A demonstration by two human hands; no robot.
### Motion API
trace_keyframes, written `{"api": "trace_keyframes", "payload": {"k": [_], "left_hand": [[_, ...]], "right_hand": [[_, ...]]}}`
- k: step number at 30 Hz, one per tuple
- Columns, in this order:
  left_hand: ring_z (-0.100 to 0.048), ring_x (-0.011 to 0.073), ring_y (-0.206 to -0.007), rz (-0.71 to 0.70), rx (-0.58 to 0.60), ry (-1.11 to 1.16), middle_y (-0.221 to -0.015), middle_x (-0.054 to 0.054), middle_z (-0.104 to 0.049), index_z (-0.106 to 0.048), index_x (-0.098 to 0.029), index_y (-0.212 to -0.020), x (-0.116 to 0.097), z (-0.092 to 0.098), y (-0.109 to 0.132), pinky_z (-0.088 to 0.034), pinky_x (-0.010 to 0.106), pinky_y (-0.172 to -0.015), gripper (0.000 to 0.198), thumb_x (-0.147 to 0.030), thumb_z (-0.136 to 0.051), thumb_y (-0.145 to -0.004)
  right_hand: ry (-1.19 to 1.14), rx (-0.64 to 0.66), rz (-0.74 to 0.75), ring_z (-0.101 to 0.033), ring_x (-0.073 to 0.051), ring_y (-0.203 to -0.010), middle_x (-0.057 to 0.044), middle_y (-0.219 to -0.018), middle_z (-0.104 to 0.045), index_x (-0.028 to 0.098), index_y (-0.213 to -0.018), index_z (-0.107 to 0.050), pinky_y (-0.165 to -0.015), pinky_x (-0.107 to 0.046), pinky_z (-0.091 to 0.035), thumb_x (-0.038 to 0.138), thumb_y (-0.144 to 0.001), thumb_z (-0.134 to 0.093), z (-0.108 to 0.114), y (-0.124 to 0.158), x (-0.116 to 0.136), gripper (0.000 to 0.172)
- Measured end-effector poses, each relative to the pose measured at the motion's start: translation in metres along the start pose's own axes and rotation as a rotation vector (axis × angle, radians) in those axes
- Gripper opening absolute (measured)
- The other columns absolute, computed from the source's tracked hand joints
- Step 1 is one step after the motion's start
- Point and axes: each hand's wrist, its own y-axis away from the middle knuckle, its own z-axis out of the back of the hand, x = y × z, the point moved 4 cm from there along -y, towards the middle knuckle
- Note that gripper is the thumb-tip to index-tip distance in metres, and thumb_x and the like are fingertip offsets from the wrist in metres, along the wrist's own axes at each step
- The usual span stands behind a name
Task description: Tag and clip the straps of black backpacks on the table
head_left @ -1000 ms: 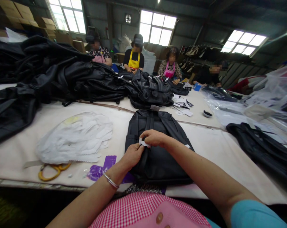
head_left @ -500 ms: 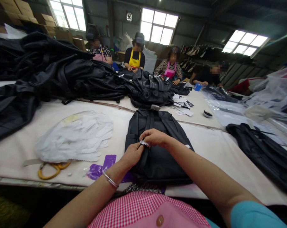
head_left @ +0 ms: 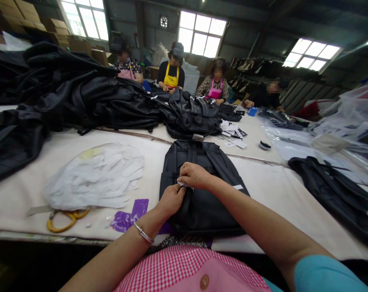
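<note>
- At the far left, we see a big pile of black bags (head_left: 104,101) on the table (head_left: 250,174).
- Near the table's front edge, we see scissors (head_left: 62,222) with yellow handles, and just above them a heap of white strips (head_left: 101,178).
- Next we see a shiny purple wrapper (head_left: 130,217) beside the left arm.
- The left arm (head_left: 123,251) slants up and to the right, with a silver bracelet (head_left: 143,234) at its wrist.
- We see the left hand (head_left: 172,199) with its fingers bent. It pinches the strap (head_left: 186,207); we cannot tell if it grips the white strip too.
- The black backpack (head_left: 214,211) lies flat in front of us, under both hands.
- The right hand (head_left: 196,175) bends down from above, knuckles up, pinching a small white strip (head_left: 187,185) by the left fingertips.
- The right arm (head_left: 257,215) reaches across the backpack, up and to the left, from a blue sleeve (head_left: 323,273).
- At the far right, we see another black bag (head_left: 320,182), well apart from the hands.
</note>
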Motion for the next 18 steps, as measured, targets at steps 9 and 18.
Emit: {"api": "trace_keyframes", "payload": {"k": [9, 18], "left_hand": [[-0.06, 0.0205, -0.068, -0.036, -0.005, 0.006, -0.075, 0.009, -0.068, -0.067, -0.014, -0.074, 0.0, -0.003, 0.002, -0.037, 0.029, -0.062, 0.038, -0.041, -0.044, -0.09], [-0.063, 0.0248, -0.084, 0.04, 0.023, 0.109, -0.087, 0.009, -0.072, -0.07, -0.016, -0.086, 0.003, 0.002, -0.002, -0.044, 0.031, -0.075, 0.037, -0.044, -0.047, -0.088]], "right_hand": [[0.032, -0.136, -0.043, -0.059, -0.019, -0.089, -0.005, -0.082, -0.068, 0.018, -0.068, -0.069, -0.082, -0.03, -0.04, 0.023, -0.078, -0.063, -0.022, -0.014, 0.01, 0.012], [-0.174, -0.451, -0.252, -0.054, -0.014, -0.071, -0.002, -0.075, -0.062, 0.018, -0.08, -0.063, -0.067, -0.025, -0.038, 0.037, -0.088, -0.054, -0.002, 0.031, -0.017, 0.023]]}}
